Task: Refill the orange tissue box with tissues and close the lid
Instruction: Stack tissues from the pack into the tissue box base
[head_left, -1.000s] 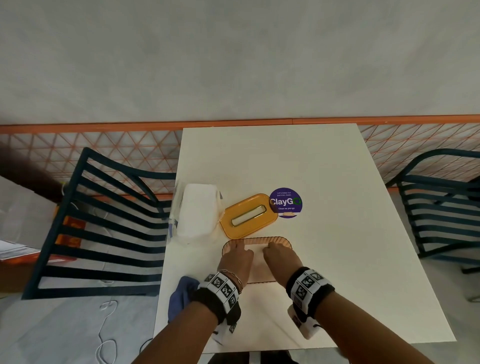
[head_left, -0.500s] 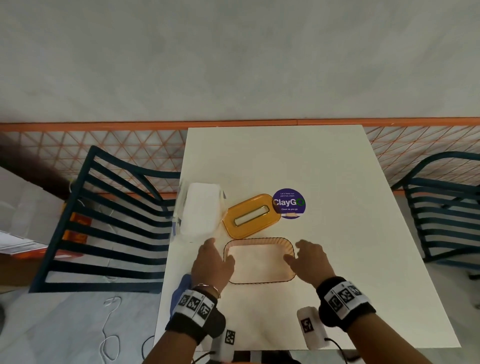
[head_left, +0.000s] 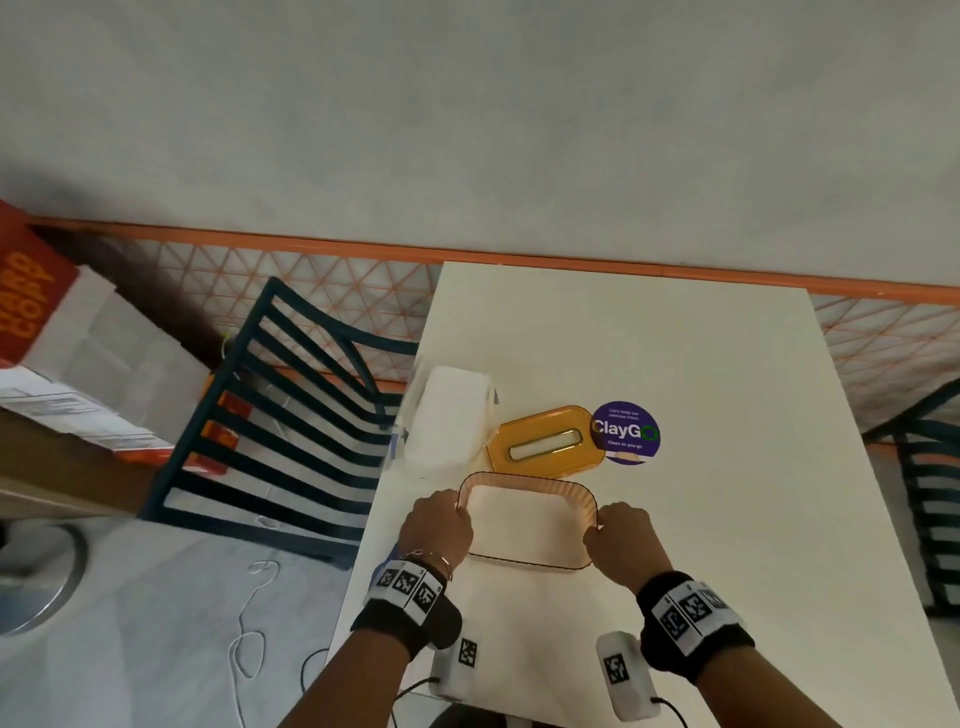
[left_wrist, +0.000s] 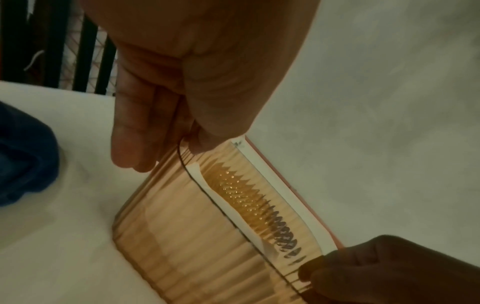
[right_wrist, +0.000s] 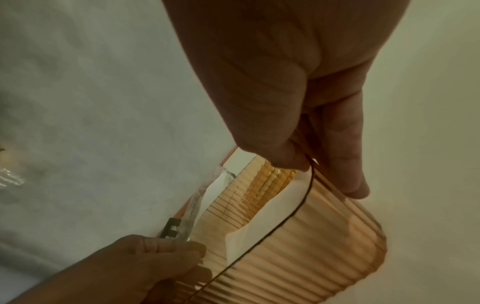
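Observation:
The ribbed, see-through orange tissue box (head_left: 525, 563) stands open on the white table (head_left: 675, 364) with white tissue (right_wrist: 259, 224) inside it. My left hand (head_left: 441, 525) pinches the rim of its left end, thumb inside and fingers outside (left_wrist: 166, 148). At the right end my right hand (head_left: 618, 535) pinches the rim the same way (right_wrist: 317, 172). The orange lid (head_left: 545, 441), with a slot in it, lies flat just behind the box. A white tissue pack (head_left: 449, 415) in clear wrap sits to the lid's left.
A round purple sticker (head_left: 626, 432) is on the table to the right of the lid. A blue cloth (left_wrist: 23, 170) lies near the table's left edge by my left wrist. Dark slatted chairs stand on the left (head_left: 291, 415) and the right (head_left: 935, 493).
Both hands came out of the box, where they pressed on the tissue, spread apart to its two ends, and now pinch the rim there.

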